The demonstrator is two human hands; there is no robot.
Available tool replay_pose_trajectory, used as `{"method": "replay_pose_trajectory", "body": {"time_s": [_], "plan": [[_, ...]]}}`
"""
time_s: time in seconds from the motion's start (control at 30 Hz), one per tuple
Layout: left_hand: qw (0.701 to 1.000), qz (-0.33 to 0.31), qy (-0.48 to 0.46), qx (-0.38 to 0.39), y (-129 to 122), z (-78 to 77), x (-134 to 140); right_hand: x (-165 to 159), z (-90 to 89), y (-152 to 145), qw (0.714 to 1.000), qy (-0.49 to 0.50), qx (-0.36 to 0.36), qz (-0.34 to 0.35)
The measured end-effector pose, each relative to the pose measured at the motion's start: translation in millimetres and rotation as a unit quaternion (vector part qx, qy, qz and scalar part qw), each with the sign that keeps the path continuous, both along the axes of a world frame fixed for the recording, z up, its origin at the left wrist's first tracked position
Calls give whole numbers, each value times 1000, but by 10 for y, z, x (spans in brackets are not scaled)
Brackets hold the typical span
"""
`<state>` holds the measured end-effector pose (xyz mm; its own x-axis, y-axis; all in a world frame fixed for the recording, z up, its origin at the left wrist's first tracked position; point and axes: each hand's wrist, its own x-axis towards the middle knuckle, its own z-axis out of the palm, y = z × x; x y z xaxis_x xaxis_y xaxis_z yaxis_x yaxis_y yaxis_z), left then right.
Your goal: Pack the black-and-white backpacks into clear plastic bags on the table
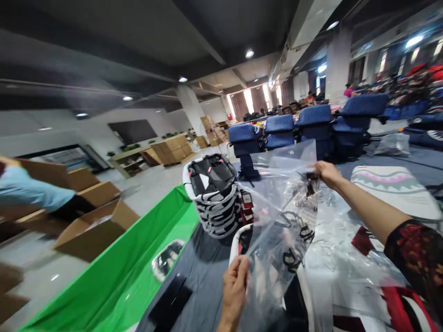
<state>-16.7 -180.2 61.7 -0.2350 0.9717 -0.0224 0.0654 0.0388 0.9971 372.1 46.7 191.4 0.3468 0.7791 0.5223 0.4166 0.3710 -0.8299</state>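
Note:
A clear plastic bag (277, 198) with black printed lettering stretches between my two hands. My left hand (235, 286) is closed on its lower left edge, and my right hand (328, 174) pinches its upper right corner. Behind and below the bag lies a white-rimmed black item (238, 240), partly hidden by the plastic. Just beyond it stands a stack of black-and-white padded items (214, 193) with dark red tags (246, 200) hanging from its right side.
A green sheet-lined trough (131, 276) holding a bagged item (168, 259) runs along the left. Several blue quilted bags (313, 117) stand behind. On the right are a patterned white pad (394, 191) and loose clear bags (339, 240). Another person's sleeve (34, 189) shows near cardboard boxes (97, 226).

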Motion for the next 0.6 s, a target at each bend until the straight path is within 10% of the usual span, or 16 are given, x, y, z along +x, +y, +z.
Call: {"method": "replay_pose_trajectory", "body": {"time_s": [0.1, 0.23, 0.33, 0.4, 0.5, 0.6], "plan": [[979, 54, 193, 22, -25, 165, -339, -382, -599, -85, 998, -15, -59, -6], [964, 54, 245, -85, 130, -119, -418, -1249, -1332, -799, 990, -122, 4, 71], [971, 21, 178, -157, 318, -412, -457, -1895, -1951, -1665, 828, -330, 126, 435], [971, 9, 156, -180, 431, -510, -565, -2059, -2382, -2055, 740, -411, 162, 508], [968, -19, 136, -209, 546, -574, -784, -1832, -2857, -2077, 810, -464, 121, 338], [960, -46, 133, -243, 613, -695, -880, -1406, -2864, -1706, 823, -488, 114, 267]]}}
